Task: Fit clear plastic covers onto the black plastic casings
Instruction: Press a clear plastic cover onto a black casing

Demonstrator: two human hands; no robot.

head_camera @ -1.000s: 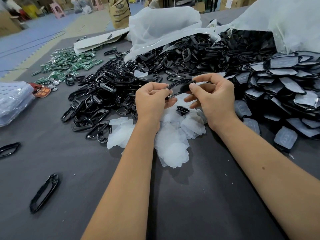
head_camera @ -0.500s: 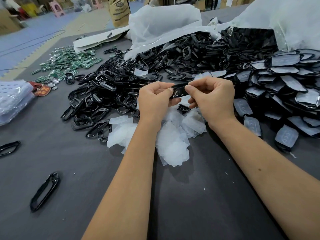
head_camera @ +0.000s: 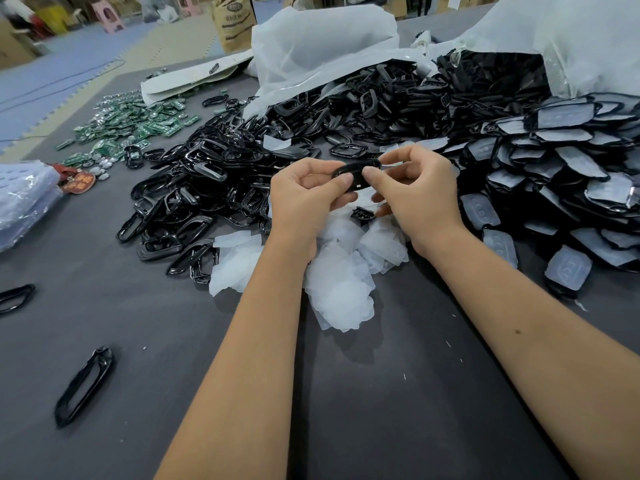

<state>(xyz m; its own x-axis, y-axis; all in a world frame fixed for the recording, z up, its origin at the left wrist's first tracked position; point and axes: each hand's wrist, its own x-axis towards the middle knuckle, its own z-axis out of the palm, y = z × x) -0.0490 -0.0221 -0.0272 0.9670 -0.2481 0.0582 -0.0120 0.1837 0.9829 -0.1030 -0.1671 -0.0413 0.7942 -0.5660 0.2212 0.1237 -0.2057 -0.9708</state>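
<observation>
Both hands hold one black plastic casing (head_camera: 353,174) above the table, near the middle of the view. My left hand (head_camera: 304,199) grips its left end with thumb and curled fingers. My right hand (head_camera: 412,192) pinches its right end, thumb on the near side. A sliver of clear cover (head_camera: 393,165) shows at the casing's right end. Below the hands lies a heap of clear plastic covers (head_camera: 339,271). A big pile of bare black casings (head_camera: 214,181) spreads to the left and behind. Casings with covers fitted (head_camera: 568,174) are stacked on the right.
Green circuit boards (head_camera: 138,126) lie at the far left, a wrapped blue-white pack (head_camera: 24,199) at the left edge. Two loose black frames (head_camera: 85,386) (head_camera: 15,297) sit on the grey table (head_camera: 398,393). White plastic bags (head_camera: 322,46) spill parts at the back.
Both hands have shifted slightly lower and closer together on the casing; the casing has turned from a slanted edge-on pose to a more level one between the thumbs.
</observation>
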